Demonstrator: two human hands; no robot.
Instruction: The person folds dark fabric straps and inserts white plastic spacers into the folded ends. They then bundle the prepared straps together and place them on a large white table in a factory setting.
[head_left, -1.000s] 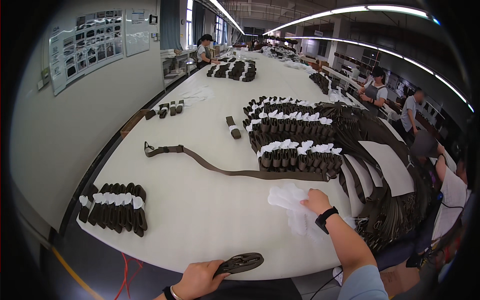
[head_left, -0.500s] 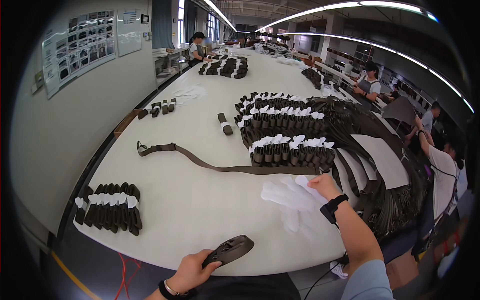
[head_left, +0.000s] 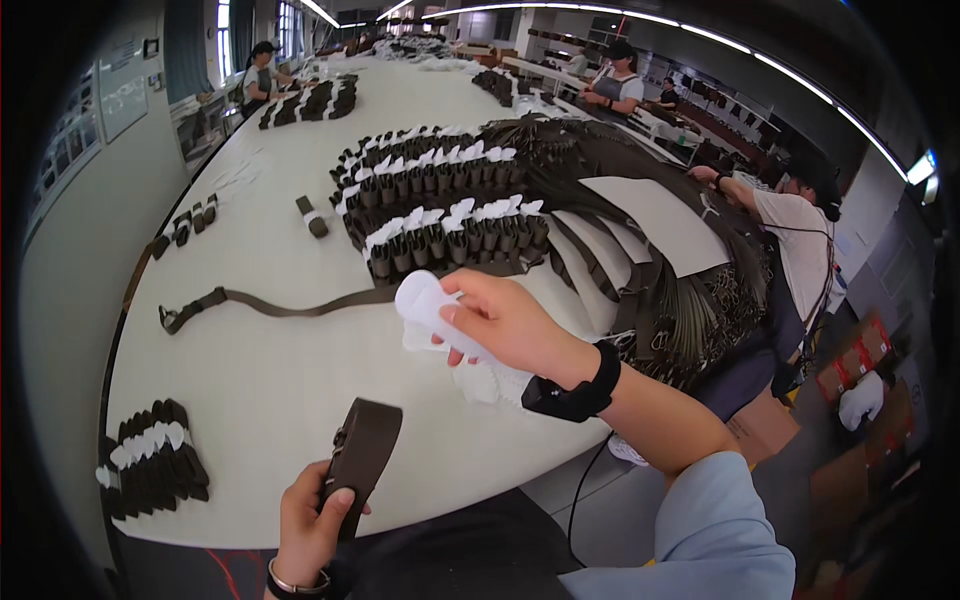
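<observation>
My left hand is closed around a folded dark brown webbing strap, which stands upright near the table's front edge. Between the thumb and fingers of my right hand is a white rounded-end strip, raised above the table. Under that hand lies a loose pile of similar white strips, partly hidden by it. One long strap with a buckle at its left end stretches across the white table behind my hands.
Rows of strap bundles with white bands stand ahead. More bundles lie at the near left corner. At right, many loose straps hang by a large pale sheet. One person leans in there; others work farther back.
My right hand has lifted a white strip off the pile and brought it closer. My left hand has raised the folded strap and turned it upright. The view has swung to the right.
</observation>
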